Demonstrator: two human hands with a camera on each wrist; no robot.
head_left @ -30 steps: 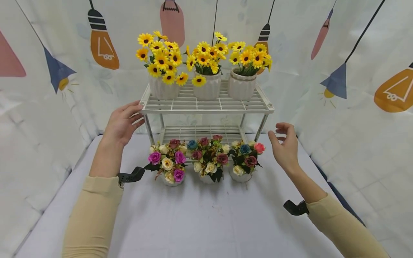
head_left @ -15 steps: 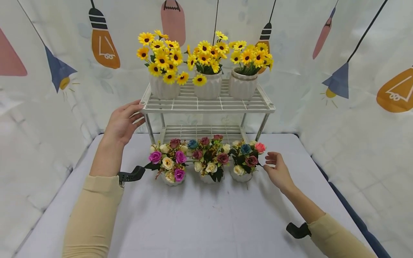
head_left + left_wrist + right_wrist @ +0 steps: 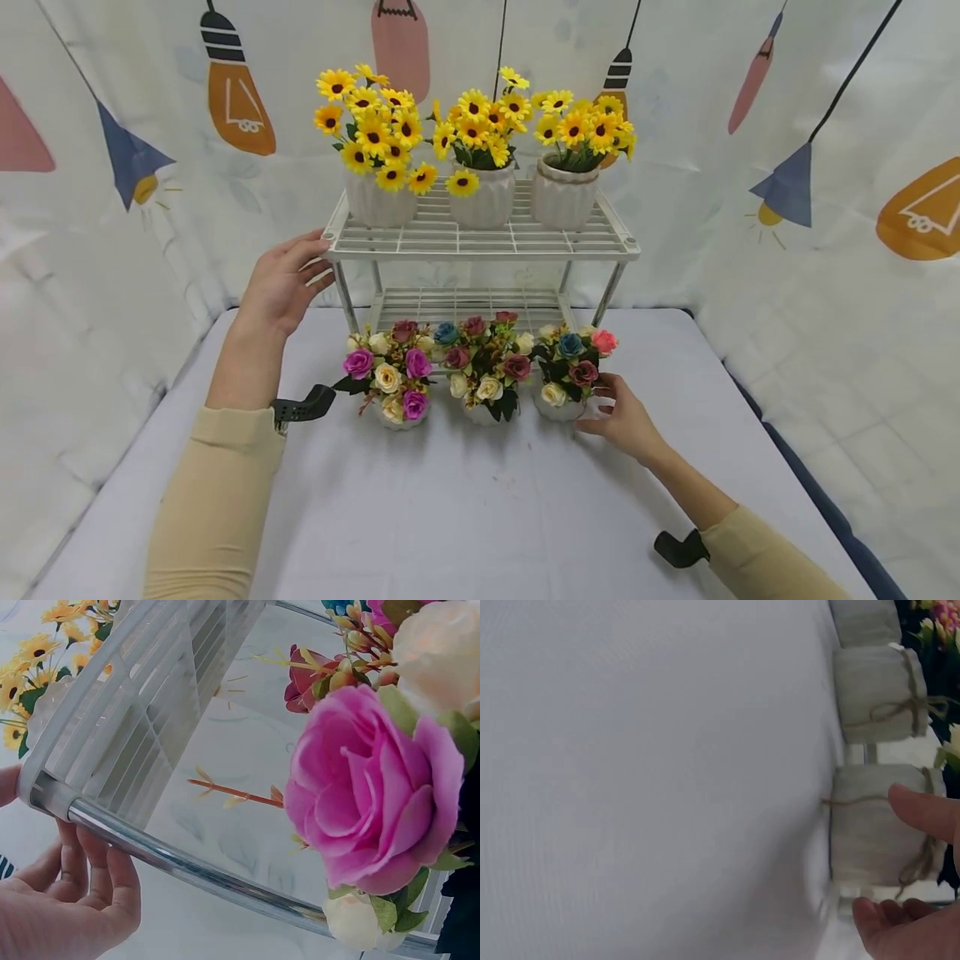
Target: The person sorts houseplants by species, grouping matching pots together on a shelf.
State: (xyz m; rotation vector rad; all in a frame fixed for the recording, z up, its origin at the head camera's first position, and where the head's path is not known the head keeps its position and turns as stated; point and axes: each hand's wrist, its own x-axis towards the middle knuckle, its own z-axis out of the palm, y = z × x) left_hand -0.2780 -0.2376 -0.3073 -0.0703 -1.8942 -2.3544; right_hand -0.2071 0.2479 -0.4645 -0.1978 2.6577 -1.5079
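Note:
My left hand (image 3: 281,283) holds the front left corner of a white two-tier wire shelf (image 3: 480,255). In the left wrist view its curled fingers (image 3: 112,877) lie under the corner beside the metal post. My right hand (image 3: 628,423) is at the right side of the rightmost small whitish pot (image 3: 870,840), which holds artificial roses (image 3: 581,373) and has twine tied round it. In the right wrist view the thumb overlaps the pot's front, while the other fingers are spread just beyond its side. This pot stands on the white-covered table.
Two more rose pots, the middle one (image 3: 483,414) and the left one (image 3: 401,422), stand in the same row before the shelf. Three pots of yellow artificial sunflowers (image 3: 480,200) occupy the top tier. A printed curtain (image 3: 690,100) surrounds the table (image 3: 480,517).
My right hand has come down and left from beside the shelf to the rightmost rose pot, its thumb and fingers now spread about it. My left hand stays at the shelf corner.

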